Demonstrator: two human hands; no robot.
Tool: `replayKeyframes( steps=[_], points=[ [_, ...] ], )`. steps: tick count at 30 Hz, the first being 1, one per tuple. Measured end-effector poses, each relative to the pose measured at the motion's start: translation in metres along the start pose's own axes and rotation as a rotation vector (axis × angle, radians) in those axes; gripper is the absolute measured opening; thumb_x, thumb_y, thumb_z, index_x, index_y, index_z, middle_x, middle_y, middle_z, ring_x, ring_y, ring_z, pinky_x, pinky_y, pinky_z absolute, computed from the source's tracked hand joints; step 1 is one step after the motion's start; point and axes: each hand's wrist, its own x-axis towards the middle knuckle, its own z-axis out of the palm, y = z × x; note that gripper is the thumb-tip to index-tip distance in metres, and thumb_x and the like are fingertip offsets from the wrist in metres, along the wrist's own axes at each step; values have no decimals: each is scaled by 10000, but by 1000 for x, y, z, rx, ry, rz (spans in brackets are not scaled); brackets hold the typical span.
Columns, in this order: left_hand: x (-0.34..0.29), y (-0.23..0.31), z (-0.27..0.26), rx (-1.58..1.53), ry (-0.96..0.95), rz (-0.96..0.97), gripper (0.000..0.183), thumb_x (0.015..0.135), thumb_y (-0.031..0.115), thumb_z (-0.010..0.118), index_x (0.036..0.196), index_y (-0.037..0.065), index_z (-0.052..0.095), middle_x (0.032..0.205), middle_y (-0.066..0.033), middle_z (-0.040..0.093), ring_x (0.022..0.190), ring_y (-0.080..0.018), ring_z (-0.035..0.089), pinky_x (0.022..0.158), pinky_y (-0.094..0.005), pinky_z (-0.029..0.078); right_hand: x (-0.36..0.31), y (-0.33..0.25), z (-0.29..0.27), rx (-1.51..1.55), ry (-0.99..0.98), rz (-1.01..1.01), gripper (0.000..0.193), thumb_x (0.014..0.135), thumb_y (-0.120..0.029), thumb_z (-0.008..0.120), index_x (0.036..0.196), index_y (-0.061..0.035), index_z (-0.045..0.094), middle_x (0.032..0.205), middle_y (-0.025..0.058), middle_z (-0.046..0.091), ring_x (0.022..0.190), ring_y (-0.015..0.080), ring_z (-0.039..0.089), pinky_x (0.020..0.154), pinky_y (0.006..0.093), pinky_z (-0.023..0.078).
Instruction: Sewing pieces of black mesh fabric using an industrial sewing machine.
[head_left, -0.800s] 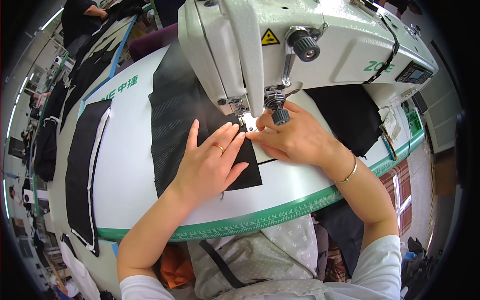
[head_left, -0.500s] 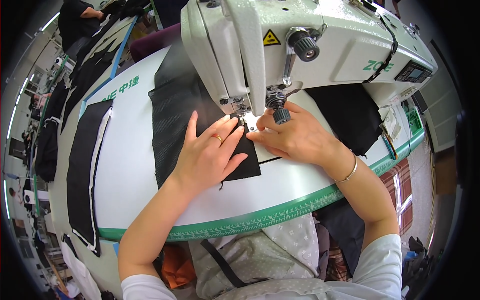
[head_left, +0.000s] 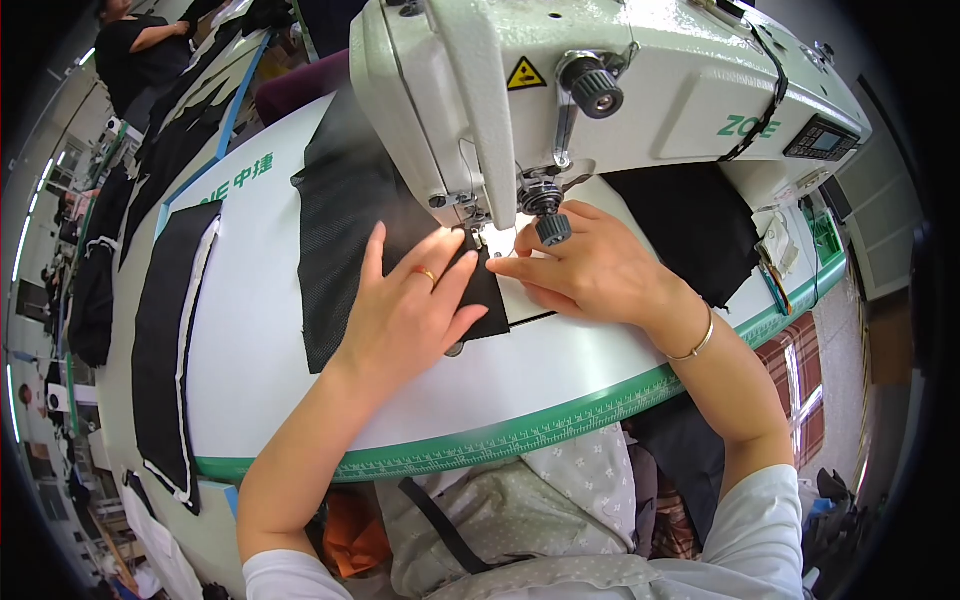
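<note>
White and green-edged, the tabletop [head_left: 240, 390] carries a sewing machine [head_left: 650, 90], with black fabric [head_left: 345, 205] lying under and left of its head. The left hand [head_left: 400, 312] rests flat on it, fingers spread; the right hand [head_left: 598, 266] curls beside its right edge, pinching what, if anything, I cannot tell. Most of the length seems past the presser foot [head_left: 478, 240], leaving a short near stretch; no stitching is discernible.

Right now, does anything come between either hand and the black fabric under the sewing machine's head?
Nothing visible does. The left hand lies spread on the black fabric; the right hand points at the fabric's right edge with no obstacle showing, though contact is unclear. A black knob covers part of that hand in view.
</note>
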Motion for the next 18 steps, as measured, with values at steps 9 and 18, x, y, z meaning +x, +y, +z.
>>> replayKeyframes(
  steps=[9, 18],
  points=[
    [-11, 13, 2, -62, -7, -3, 455, 870, 245, 764, 1292, 99, 675, 1376, -53, 629, 1290, -207, 590, 1115, -576, 381, 2, 0, 3, 93, 13, 4, 189, 806, -171, 767, 991, -139, 786, 867, 7, 660, 884, 207, 621, 806, 344, 526],
    [1, -1, 6, 7, 20, -1, 431, 890, 233, 748, 1297, 118, 667, 1380, -48, 617, 1289, -206, 589, 1129, -591, 368, 3, 0, 5, 29, -3, 83, 340, 824, -126, 762, 1161, -164, 743, 963, 11, 659, 808, 224, 638, 769, 361, 498]
  ],
)
